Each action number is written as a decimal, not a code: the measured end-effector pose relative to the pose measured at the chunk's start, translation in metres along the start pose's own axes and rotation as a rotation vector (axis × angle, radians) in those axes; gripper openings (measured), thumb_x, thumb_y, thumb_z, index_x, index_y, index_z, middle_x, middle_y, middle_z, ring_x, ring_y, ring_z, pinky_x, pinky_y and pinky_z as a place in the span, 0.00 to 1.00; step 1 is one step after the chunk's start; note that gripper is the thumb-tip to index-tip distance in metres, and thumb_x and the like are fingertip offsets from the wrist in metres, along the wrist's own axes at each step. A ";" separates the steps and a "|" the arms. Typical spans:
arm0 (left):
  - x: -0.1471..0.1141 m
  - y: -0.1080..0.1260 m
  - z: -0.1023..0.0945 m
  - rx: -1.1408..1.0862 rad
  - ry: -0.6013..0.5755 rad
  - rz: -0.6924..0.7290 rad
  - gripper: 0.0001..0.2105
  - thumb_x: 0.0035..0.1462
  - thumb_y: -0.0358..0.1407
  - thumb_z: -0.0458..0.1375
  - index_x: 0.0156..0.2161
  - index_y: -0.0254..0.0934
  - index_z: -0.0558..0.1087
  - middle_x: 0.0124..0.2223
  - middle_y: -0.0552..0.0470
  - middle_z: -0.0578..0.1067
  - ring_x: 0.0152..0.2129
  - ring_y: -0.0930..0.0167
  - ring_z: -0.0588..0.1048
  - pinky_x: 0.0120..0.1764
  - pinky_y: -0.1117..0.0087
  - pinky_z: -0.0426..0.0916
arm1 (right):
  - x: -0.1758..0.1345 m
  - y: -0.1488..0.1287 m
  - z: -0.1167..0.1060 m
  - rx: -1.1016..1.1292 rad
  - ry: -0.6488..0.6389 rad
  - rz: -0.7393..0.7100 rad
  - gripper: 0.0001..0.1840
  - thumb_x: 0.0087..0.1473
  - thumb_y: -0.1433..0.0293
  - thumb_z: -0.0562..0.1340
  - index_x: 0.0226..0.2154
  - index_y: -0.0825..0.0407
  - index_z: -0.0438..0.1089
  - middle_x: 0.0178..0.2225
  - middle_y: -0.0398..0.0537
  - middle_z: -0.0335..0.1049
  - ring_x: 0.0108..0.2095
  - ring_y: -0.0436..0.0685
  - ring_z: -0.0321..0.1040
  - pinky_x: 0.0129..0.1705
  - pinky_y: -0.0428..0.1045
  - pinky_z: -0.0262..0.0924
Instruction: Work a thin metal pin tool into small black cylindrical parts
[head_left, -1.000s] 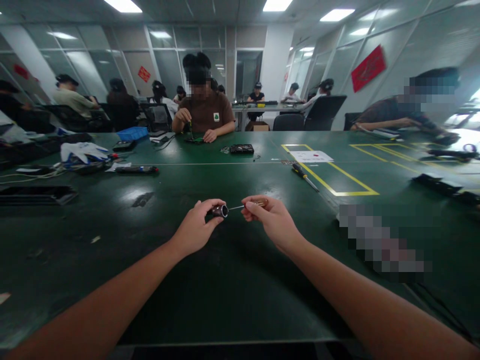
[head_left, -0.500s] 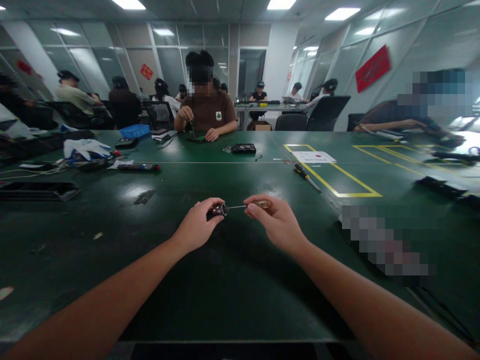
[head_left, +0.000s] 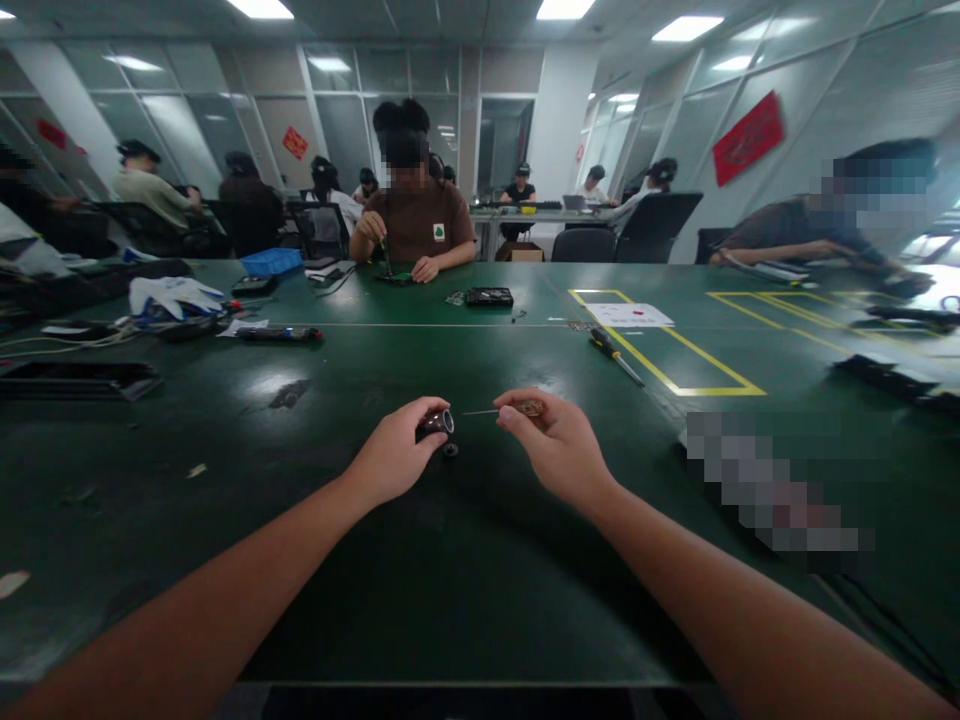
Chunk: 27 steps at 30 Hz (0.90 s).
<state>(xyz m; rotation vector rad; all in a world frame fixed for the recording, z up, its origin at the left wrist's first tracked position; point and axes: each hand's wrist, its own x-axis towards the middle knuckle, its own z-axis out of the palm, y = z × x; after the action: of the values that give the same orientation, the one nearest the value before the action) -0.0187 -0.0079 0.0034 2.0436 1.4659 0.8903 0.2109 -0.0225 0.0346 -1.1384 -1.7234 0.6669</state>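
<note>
My left hand (head_left: 405,440) is closed round a small dark cylinder (head_left: 439,423) whose open end, with a pale rim, faces right. In my right hand (head_left: 555,435) is a screwdriver with an amber handle (head_left: 530,408). Its thin shaft (head_left: 480,413) points left at the cylinder's mouth, with a small gap between them. A small round dark part (head_left: 450,451) is just below the cylinder, by my left thumb. My fingers hide much of the cylinder and part of the handle.
A yellow-and-black screwdriver (head_left: 616,355) lies ahead on the right, near a paper sheet (head_left: 630,315). White-and-blue gloves (head_left: 176,300) and a blue tray (head_left: 271,262) are on the left. A co-worker (head_left: 420,220) sits opposite; a blurred-out object (head_left: 772,485) lies at right.
The screwdriver tip has drawn back rightward from the cylinder. The round dark part now shows below the cylinder, and the cylinder's mouth looks hollow.
</note>
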 end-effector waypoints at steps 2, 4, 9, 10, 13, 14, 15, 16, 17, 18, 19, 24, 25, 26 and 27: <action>0.001 0.000 -0.002 0.032 -0.004 -0.010 0.20 0.62 0.31 0.58 0.59 0.41 0.70 0.56 0.48 0.76 0.53 0.63 0.75 0.58 0.59 0.67 | 0.000 -0.001 -0.001 -0.008 0.012 0.004 0.11 0.60 0.64 0.63 0.40 0.52 0.78 0.29 0.45 0.77 0.29 0.55 0.72 0.33 0.50 0.62; 0.002 -0.001 -0.004 0.082 -0.013 -0.008 0.20 0.64 0.32 0.56 0.60 0.41 0.69 0.59 0.48 0.74 0.55 0.63 0.73 0.59 0.59 0.66 | 0.000 -0.001 -0.002 -0.008 0.019 0.003 0.11 0.60 0.63 0.62 0.41 0.51 0.78 0.29 0.45 0.77 0.30 0.56 0.73 0.33 0.50 0.63; -0.001 0.000 -0.009 0.187 -0.124 -0.025 0.19 0.67 0.35 0.49 0.61 0.37 0.66 0.60 0.43 0.70 0.55 0.61 0.71 0.58 0.58 0.66 | 0.000 -0.001 -0.004 0.005 0.020 0.002 0.12 0.61 0.62 0.62 0.41 0.51 0.77 0.31 0.46 0.77 0.32 0.57 0.74 0.34 0.51 0.64; -0.003 0.002 -0.008 0.209 -0.149 -0.041 0.19 0.67 0.35 0.48 0.61 0.36 0.66 0.59 0.42 0.70 0.54 0.61 0.72 0.56 0.58 0.67 | 0.000 -0.001 -0.004 0.003 0.020 0.002 0.12 0.61 0.63 0.62 0.41 0.51 0.77 0.31 0.46 0.78 0.32 0.57 0.74 0.34 0.51 0.64; -0.008 0.009 -0.004 0.312 -0.207 -0.051 0.17 0.65 0.34 0.48 0.55 0.36 0.69 0.53 0.42 0.73 0.48 0.61 0.74 0.50 0.59 0.69 | 0.000 -0.003 -0.004 -0.007 0.023 -0.001 0.11 0.61 0.63 0.62 0.41 0.51 0.77 0.30 0.46 0.78 0.31 0.56 0.74 0.34 0.50 0.64; -0.009 0.011 -0.002 0.364 -0.216 -0.025 0.16 0.64 0.35 0.49 0.54 0.36 0.70 0.51 0.43 0.74 0.46 0.61 0.74 0.48 0.59 0.70 | 0.000 -0.004 -0.004 -0.011 0.024 -0.005 0.11 0.61 0.63 0.62 0.41 0.51 0.77 0.30 0.46 0.77 0.30 0.55 0.73 0.33 0.50 0.63; -0.010 0.013 0.000 0.425 -0.226 0.018 0.16 0.64 0.38 0.51 0.54 0.36 0.70 0.50 0.43 0.74 0.45 0.60 0.75 0.46 0.58 0.70 | 0.000 -0.005 -0.004 -0.013 0.024 -0.010 0.11 0.61 0.63 0.62 0.41 0.51 0.77 0.29 0.45 0.77 0.29 0.55 0.73 0.33 0.50 0.63; -0.010 0.015 0.002 0.490 -0.237 0.070 0.17 0.64 0.42 0.53 0.54 0.37 0.71 0.49 0.42 0.74 0.44 0.59 0.75 0.45 0.58 0.70 | 0.000 -0.006 -0.005 -0.010 0.026 -0.016 0.11 0.61 0.63 0.62 0.40 0.51 0.77 0.29 0.45 0.77 0.29 0.54 0.72 0.33 0.50 0.63; -0.009 0.017 0.004 0.552 -0.248 0.121 0.18 0.64 0.45 0.54 0.55 0.38 0.71 0.49 0.42 0.73 0.44 0.58 0.75 0.43 0.58 0.70 | -0.001 -0.006 -0.005 -0.004 0.028 -0.020 0.11 0.61 0.64 0.62 0.40 0.51 0.77 0.28 0.45 0.76 0.29 0.54 0.72 0.32 0.49 0.63; -0.008 0.018 0.006 0.609 -0.263 0.165 0.18 0.65 0.46 0.53 0.55 0.39 0.71 0.49 0.43 0.73 0.43 0.58 0.75 0.42 0.59 0.70 | -0.001 -0.007 -0.005 0.002 0.030 -0.023 0.11 0.61 0.64 0.62 0.40 0.52 0.77 0.28 0.45 0.76 0.28 0.54 0.72 0.32 0.49 0.63; -0.007 0.019 0.008 0.657 -0.280 0.196 0.17 0.66 0.45 0.52 0.54 0.39 0.72 0.48 0.43 0.73 0.43 0.59 0.75 0.40 0.60 0.70 | -0.001 -0.008 -0.005 0.008 0.031 -0.027 0.11 0.61 0.64 0.62 0.40 0.52 0.77 0.29 0.45 0.76 0.29 0.54 0.72 0.32 0.49 0.63; 0.002 0.013 0.009 0.681 -0.321 0.209 0.12 0.68 0.43 0.50 0.45 0.38 0.72 0.44 0.46 0.75 0.38 0.62 0.76 0.34 0.65 0.67 | -0.001 -0.009 -0.006 0.020 0.033 -0.038 0.10 0.60 0.65 0.63 0.39 0.52 0.77 0.29 0.45 0.77 0.29 0.54 0.72 0.33 0.49 0.63; 0.004 0.009 0.005 0.637 -0.315 0.183 0.13 0.68 0.44 0.50 0.44 0.38 0.71 0.43 0.47 0.75 0.37 0.63 0.76 0.35 0.65 0.66 | -0.001 -0.009 -0.006 0.024 0.032 -0.036 0.10 0.60 0.65 0.63 0.39 0.52 0.77 0.29 0.45 0.76 0.29 0.54 0.72 0.33 0.49 0.63; 0.005 0.002 -0.001 0.583 -0.295 0.141 0.14 0.68 0.46 0.50 0.44 0.38 0.71 0.42 0.48 0.75 0.36 0.64 0.75 0.35 0.65 0.65 | -0.001 -0.008 -0.006 0.030 0.029 -0.031 0.10 0.60 0.65 0.62 0.39 0.52 0.77 0.29 0.45 0.76 0.29 0.54 0.72 0.33 0.49 0.63; 0.006 -0.006 -0.011 0.522 -0.256 0.088 0.15 0.68 0.47 0.50 0.44 0.39 0.71 0.41 0.49 0.75 0.35 0.65 0.75 0.36 0.65 0.65 | -0.001 -0.008 -0.006 0.035 0.026 -0.026 0.10 0.60 0.65 0.62 0.39 0.52 0.77 0.29 0.45 0.76 0.29 0.54 0.72 0.33 0.49 0.63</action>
<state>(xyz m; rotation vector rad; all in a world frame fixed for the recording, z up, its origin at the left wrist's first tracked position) -0.0294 0.0001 0.0077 2.4944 1.5879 0.2663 0.2129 -0.0268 0.0435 -1.0940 -1.6955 0.6615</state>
